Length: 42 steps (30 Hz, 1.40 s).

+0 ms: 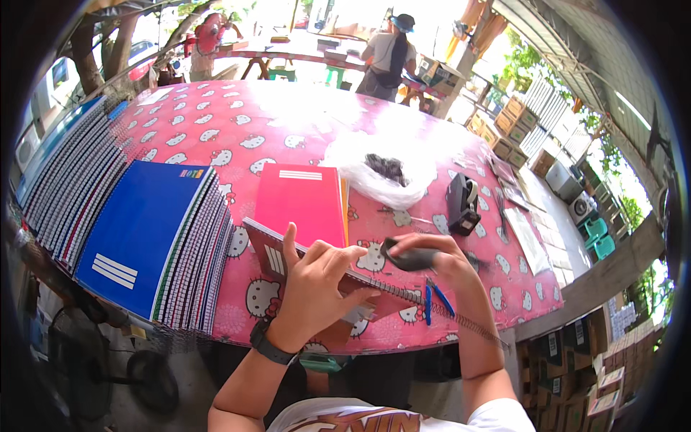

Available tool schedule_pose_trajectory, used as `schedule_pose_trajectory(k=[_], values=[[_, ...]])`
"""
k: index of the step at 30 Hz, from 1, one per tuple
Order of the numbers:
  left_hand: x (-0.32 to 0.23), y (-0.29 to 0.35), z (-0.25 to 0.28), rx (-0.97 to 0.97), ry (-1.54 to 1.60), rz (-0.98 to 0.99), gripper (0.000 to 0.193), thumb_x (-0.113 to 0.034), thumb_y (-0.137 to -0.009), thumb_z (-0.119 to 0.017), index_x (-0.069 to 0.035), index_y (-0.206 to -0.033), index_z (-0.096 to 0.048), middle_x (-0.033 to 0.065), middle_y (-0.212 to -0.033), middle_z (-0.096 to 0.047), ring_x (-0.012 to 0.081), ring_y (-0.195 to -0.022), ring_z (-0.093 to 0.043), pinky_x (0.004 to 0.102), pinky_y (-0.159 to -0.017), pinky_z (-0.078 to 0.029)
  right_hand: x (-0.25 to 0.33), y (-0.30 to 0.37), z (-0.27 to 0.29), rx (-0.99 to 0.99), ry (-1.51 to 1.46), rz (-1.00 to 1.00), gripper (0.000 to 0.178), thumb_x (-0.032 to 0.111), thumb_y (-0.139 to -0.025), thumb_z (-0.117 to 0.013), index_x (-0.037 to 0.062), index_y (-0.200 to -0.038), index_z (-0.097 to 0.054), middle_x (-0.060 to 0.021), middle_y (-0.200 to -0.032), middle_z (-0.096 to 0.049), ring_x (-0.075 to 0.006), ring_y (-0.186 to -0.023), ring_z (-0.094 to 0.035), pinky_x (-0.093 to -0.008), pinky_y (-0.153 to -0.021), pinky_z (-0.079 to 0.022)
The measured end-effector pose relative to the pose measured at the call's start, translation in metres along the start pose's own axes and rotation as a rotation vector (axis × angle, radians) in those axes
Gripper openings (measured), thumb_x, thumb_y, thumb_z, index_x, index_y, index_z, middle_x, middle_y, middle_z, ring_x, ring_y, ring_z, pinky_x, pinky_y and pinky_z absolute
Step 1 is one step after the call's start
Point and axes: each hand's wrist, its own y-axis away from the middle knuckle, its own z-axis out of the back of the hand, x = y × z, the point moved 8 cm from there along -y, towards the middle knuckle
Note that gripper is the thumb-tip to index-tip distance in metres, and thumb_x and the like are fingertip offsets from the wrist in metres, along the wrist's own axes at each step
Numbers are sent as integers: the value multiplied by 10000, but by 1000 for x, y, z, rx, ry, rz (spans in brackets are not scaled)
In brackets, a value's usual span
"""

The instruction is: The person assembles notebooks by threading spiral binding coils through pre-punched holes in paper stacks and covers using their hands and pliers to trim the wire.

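Near the table's front edge, my left hand [320, 281] grips a dark red notebook [270, 248], which is tilted with its spine toward the right. A dark wire coil [468, 324] runs along that spine and trails beyond it to the right, beside my right forearm. Closed around a dark, rounded hand-held object [412, 258], my right hand [443, 253] is just above the coil's line; the object's exact kind is unclear. Below it lie blue-handled pliers [435, 301]. Behind the held notebook rests a stack of pink-red notebooks [299, 205].
Tall stacks of spiral notebooks [144, 223] with blue covers fill the table's left side. A clear plastic bag [389, 176] with dark coils lies beyond my hands, beside a black tape dispenser [463, 205]. Two people are farther back. A fan [108, 374] stands at lower left.
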Motion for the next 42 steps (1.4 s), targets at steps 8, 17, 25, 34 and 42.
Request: schedule_pose_trajectory(k=[8,17,25,34,42], values=[[12,8,12,-4,-89,37,511,-402,-633,-771,-138,-1026,-577,-32,-765,-581,149,-864,-560,578,-1086,-47,39,-2,-27,121,-337,260,483,448,-806,-622,7,-1002,-644,-92,-960,-632,-166,-925,-572,-310,-812,-448],[14,4,10,7,9,55,551,-428,-608,-783,-139,-1037,-593,-44,-718,-566,139,-785,-579,560,-1093,-44,29,-13,-41,326,-382,213,566,487,-788,-635,-13,-1054,-625,-91,-1031,-628,-159,-967,-568,-310,-866,-445],[49,21,53,-438,-65,221,924,-413,-591,-829,-59,-1315,-377,116,-1261,-450,231,-1286,-328,508,-1099,-73,29,-26,-47,302,-494,248,571,473,-806,-620,-3,-1120,-601,-91,-1042,-632,-171,-987,-576,-315,-868,-439],[133,36,22,-397,1083,490,676,-43,-725,-749,-35,-1325,-437,-12,-930,-564,44,-770,-503,185,-648,-412,-4,-43,-51,261,-253,125,557,438,-842,-579,-15,-1166,-570,-80,-1063,-624,-158,-991,-561,-305,-888,-432],[140,48,20,-399,1043,620,569,0,-766,-679,-39,-1298,-482,-31,-876,-553,40,-763,-495,176,-648,-400,11,-49,-51,240,-311,203,454,383,-870,-578,13,-1134,-593,-64,-1014,-625,-122,-909,-559,-282,-779,-448]])
